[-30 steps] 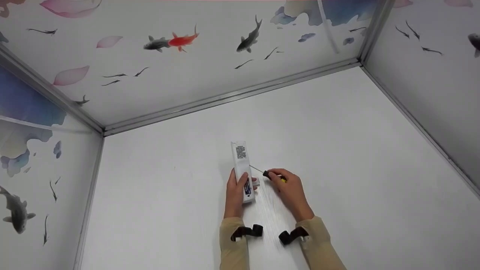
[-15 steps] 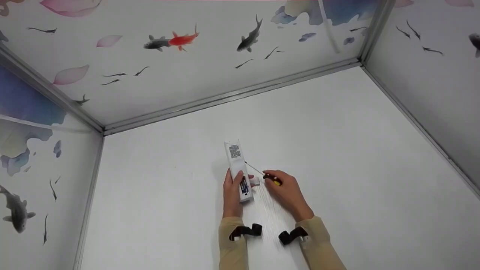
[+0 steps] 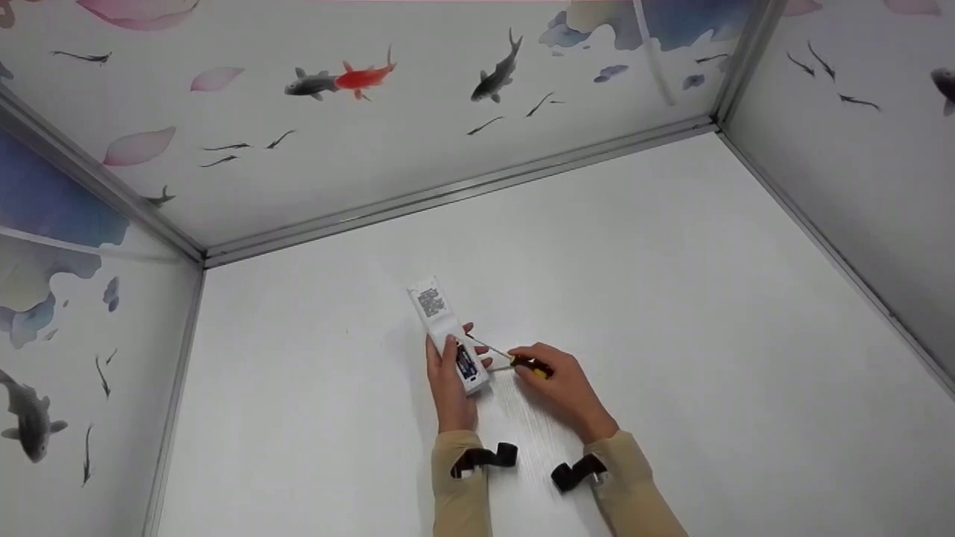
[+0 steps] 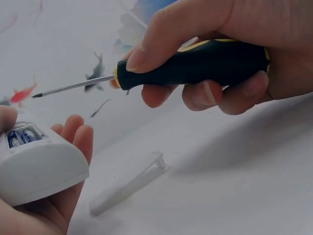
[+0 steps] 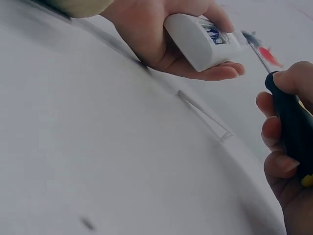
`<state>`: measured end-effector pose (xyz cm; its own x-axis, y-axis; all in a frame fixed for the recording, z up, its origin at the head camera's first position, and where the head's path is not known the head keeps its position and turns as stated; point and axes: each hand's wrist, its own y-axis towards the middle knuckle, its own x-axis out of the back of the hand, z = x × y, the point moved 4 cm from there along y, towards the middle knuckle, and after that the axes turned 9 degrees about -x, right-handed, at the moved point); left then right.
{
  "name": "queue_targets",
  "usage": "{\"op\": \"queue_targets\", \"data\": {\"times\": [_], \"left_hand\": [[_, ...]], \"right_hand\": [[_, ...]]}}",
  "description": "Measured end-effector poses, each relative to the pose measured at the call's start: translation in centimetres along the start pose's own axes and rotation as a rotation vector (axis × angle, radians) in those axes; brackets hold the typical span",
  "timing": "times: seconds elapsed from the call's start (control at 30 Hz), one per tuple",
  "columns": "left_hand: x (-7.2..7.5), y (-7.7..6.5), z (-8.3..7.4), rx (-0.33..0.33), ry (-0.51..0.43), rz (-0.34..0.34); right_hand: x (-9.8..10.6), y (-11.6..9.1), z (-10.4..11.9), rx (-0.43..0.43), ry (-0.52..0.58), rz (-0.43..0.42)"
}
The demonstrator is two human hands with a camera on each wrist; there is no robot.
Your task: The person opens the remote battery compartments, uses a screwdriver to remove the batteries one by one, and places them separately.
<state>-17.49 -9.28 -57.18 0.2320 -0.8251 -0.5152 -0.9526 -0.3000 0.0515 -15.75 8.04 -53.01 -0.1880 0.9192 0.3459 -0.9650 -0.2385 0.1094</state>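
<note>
Around me the white walls [image 3: 418, 138] are painted with koi and pink petals, and inside them spreads a broad white table [image 3: 694, 291] edged by a grey metal rail [image 3: 462, 192]. A person in tan sleeves [image 3: 461, 501] reaches over it, a black band [image 3: 489, 456] at each wrist. The two hands are apart, both full. The left hand [image 3: 451, 388] is wrapped around a long white handset [image 3: 441, 319], thumb on top and fingers beneath, keeping it raised above the table with its back facing up and its far end slanting off to the left. The right hand [image 3: 563, 384] is closed about the dark, yellow-trimmed handle of a screwdriver [image 4: 195, 62], whose thin metal shaft points across toward the handset; from the left wrist, a gap shows between the tip and the casing. Lower down, a thin white piece [image 4: 124, 181] lies on the table near the handset. A printed label [image 3: 431, 301] marks the handset's far half, and in the uncovered compartment at its near end sit two small blue batteries [image 4: 30, 135], side by side.
</note>
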Motion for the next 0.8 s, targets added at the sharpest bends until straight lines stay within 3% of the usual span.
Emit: {"op": "queue_targets", "data": {"times": [0.2, 0.4, 0.5, 0.57, 0.7, 0.8], "left_hand": [[0.2, 0.3, -0.5, -0.017, -0.015, -0.054], [0.0, 0.4, -0.6, -0.072, -0.134, 0.005], [0.0, 0.4, -0.6, -0.107, -0.164, 0.041], [-0.2, 0.3, -0.6, -0.119, -0.173, 0.067], [-0.4, 0.2, -0.6, -0.112, -0.162, 0.088], [-0.3, 0.2, -0.7, -0.110, -0.140, 0.060]], "right_hand": [[-0.4, 0.1, 0.0, 0.054, -0.017, 0.013], [-1.0, 0.7, -2.7, 0.111, -0.037, 0.001], [-1.0, 0.7, -2.6, 0.127, -0.031, 0.003], [-0.8, 0.5, -1.6, 0.137, -0.024, 0.007], [-0.9, 0.5, -1.6, 0.146, -0.025, 0.009], [-1.3, 0.7, -3.2, 0.153, -0.028, 0.000]]}}
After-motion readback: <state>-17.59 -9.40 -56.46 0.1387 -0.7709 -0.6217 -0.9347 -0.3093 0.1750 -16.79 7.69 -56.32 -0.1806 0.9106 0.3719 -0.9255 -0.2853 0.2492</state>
